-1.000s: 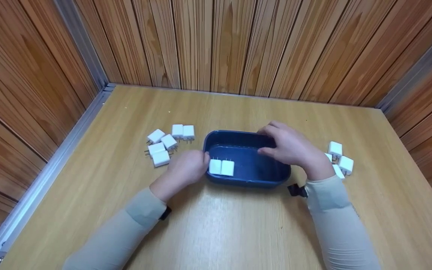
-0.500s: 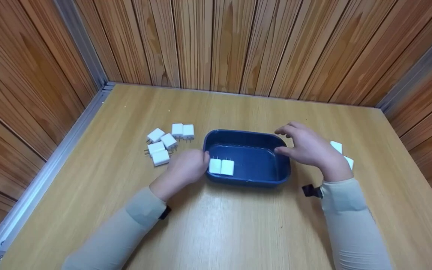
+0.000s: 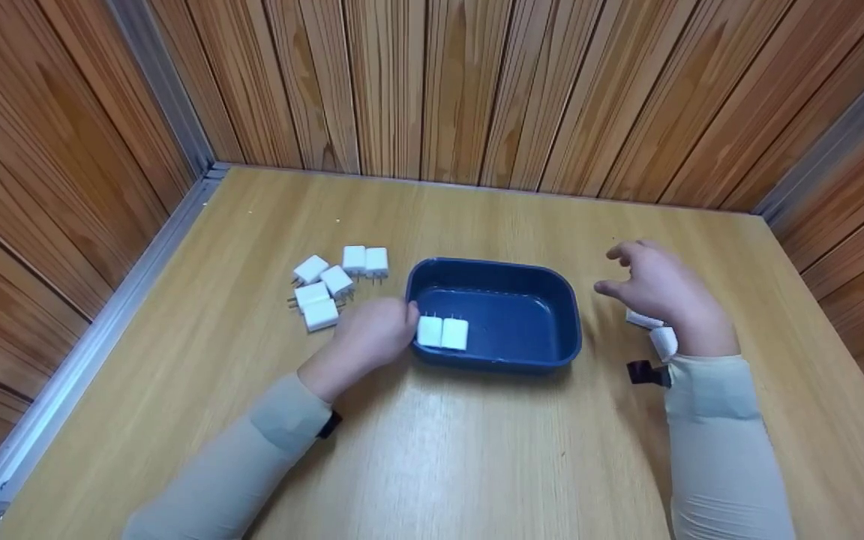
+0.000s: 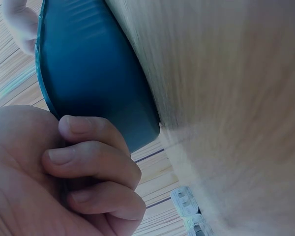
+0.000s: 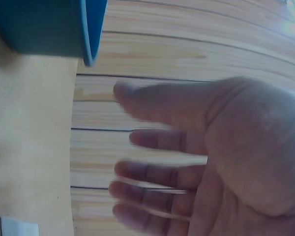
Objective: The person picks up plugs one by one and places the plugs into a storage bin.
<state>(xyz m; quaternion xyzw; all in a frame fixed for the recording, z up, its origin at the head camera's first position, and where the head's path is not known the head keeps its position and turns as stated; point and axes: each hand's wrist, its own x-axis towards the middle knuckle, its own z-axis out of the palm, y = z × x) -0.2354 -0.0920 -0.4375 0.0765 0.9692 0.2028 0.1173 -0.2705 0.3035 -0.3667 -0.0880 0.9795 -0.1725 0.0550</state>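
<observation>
A dark blue plastic bin (image 3: pixel 514 319) sits mid-table with two white plug-in chargers (image 3: pixel 455 334) lying in its left front corner, prongs toward the back. At its left end my left hand (image 3: pixel 372 334) grips the rim. The left wrist view shows this hand's fingers (image 4: pixel 96 160) curled beside the bin's wall (image 4: pixel 93 64). My right hand (image 3: pixel 664 289) is apart from the bin, over the chargers on the right, of which two white pieces (image 3: pixel 664 343) show below it. In the right wrist view its fingers (image 5: pixel 152 172) are spread and nothing is in them.
Several white chargers (image 3: pixel 321 315) lie in a loose group left of the bin, close to my left hand, prongs showing. Wood-panelled walls (image 3: pixel 462 90) bound the table (image 3: pixel 477 450) at the back and sides. A metal rail (image 3: pixel 102 337) runs along the left edge.
My right hand has left the bin's right end and moved rightward over the chargers there, hiding part of that group. My left hand and the bin stay in place.
</observation>
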